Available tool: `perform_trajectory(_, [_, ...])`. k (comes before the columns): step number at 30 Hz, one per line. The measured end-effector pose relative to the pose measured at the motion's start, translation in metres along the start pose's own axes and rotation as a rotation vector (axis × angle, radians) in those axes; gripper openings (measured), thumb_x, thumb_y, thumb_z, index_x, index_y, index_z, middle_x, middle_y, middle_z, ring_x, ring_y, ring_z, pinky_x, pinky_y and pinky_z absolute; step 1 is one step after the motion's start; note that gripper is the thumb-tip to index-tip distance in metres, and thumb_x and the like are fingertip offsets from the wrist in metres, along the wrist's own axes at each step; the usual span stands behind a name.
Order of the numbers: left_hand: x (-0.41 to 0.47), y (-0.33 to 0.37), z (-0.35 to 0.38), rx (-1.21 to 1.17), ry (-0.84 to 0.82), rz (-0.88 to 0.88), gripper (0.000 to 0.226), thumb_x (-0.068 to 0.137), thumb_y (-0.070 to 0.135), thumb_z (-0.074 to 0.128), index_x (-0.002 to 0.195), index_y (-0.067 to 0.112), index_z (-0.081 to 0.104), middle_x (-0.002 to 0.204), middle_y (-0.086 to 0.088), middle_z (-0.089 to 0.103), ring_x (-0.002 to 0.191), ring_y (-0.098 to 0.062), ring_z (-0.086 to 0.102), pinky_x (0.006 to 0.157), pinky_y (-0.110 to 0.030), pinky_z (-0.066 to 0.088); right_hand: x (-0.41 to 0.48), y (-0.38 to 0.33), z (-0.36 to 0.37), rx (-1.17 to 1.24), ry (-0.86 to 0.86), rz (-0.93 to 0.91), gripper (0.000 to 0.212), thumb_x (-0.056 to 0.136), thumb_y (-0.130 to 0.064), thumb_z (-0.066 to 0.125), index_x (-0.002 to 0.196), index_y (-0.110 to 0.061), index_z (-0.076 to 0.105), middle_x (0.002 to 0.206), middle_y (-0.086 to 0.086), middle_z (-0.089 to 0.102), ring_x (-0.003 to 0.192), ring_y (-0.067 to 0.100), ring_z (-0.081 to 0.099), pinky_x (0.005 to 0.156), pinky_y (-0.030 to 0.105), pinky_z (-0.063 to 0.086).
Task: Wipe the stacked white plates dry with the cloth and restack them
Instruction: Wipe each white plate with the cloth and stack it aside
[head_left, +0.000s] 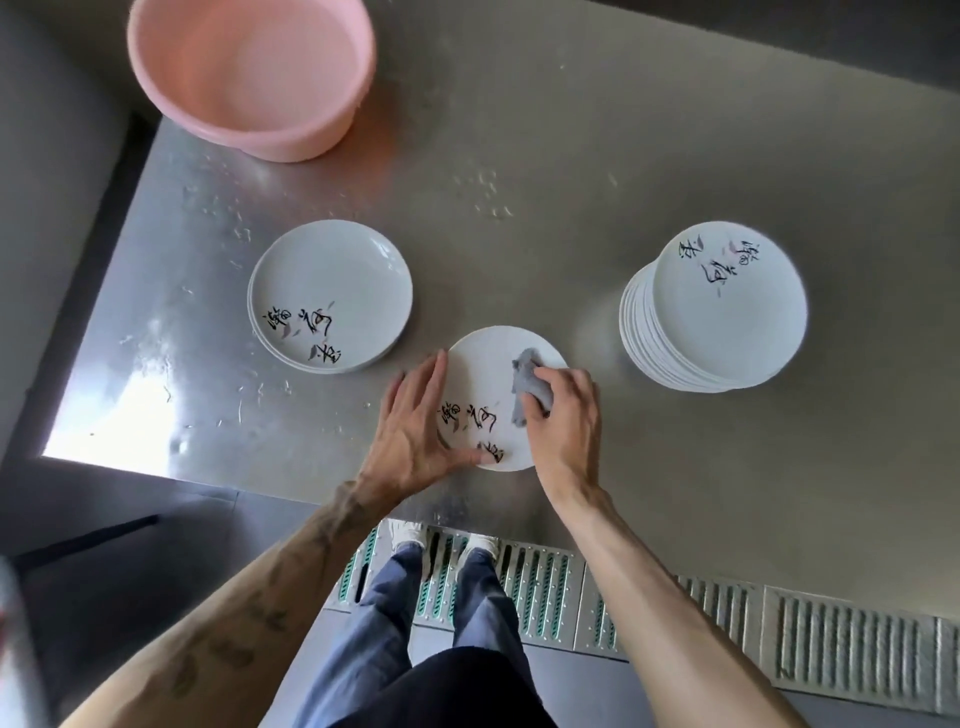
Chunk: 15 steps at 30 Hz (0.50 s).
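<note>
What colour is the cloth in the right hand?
Grey. The cloth shows best in the head view, on the white plate.

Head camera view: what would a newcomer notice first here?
First, the two hands at the centre: the left hand steadies a white plate while the right hand rubs it with a grey cloth. Next, the tall plate stack at right, a short stack at left, and the pink basin behind.
</note>
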<state>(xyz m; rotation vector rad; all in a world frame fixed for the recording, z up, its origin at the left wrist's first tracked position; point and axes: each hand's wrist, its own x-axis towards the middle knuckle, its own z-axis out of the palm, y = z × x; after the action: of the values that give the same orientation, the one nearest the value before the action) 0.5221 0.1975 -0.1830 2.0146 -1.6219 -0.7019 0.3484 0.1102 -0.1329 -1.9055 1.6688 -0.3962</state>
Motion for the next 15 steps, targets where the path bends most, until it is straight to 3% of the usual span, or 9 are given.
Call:
perform_trajectory(3, [-0.003,-0.005,0.007,-0.014,-0.051,-0.027,0.146,0.058,0.097,0.062,0.165,0.015,0.006,0.168,-0.007,0.024,0.157,-0.017,0.015,0.129,-0.042,0.003,0.020,-0.007,0.007,0.010,0.036,0.023,0.027,0.086,-0.003,0.073,0.112,-0.012,0.072,0.106,0.006,0.061,0.105,0.025,0.056,0.086,0.017,0.036])
perform_trajectory(7, [0.000,-0.004,0.011,-0.017,-0.041,-0.057,0.144,0.059,0.096,0.065,0.164,0.016,0.008,0.169,-0.004,0.023,0.157,-0.011,0.010,0.129,-0.043,0.004,0.026,-0.035,0.033,0.028,-0.011,-0.070,0.026,0.088,-0.007,0.073,0.114,-0.011,0.073,0.112,0.006,0.065,0.111,0.028,0.056,0.094,0.035,0.046])
perform_trajectory(11, [-0.002,-0.003,0.012,-0.006,0.008,-0.040,0.135,0.063,0.092,0.063,0.161,0.009,0.018,0.166,-0.006,0.030,0.156,-0.018,0.021,0.128,-0.048,0.014,-0.002,-0.038,0.043,0.030,-0.124,-0.258,0.029,0.085,-0.005,0.076,0.114,-0.008,0.073,0.110,0.007,0.067,0.105,0.026,0.058,0.095,0.028,0.044])
perform_trajectory(15, [0.001,-0.003,0.008,-0.018,-0.033,-0.073,0.145,0.056,0.096,0.067,0.163,0.016,0.011,0.169,-0.001,0.023,0.157,-0.010,0.014,0.129,-0.044,0.006,0.043,-0.027,0.033,0.017,-0.021,-0.173,0.030,0.084,-0.003,0.076,0.113,-0.009,0.075,0.111,0.007,0.070,0.108,0.031,0.062,0.094,0.027,0.042])
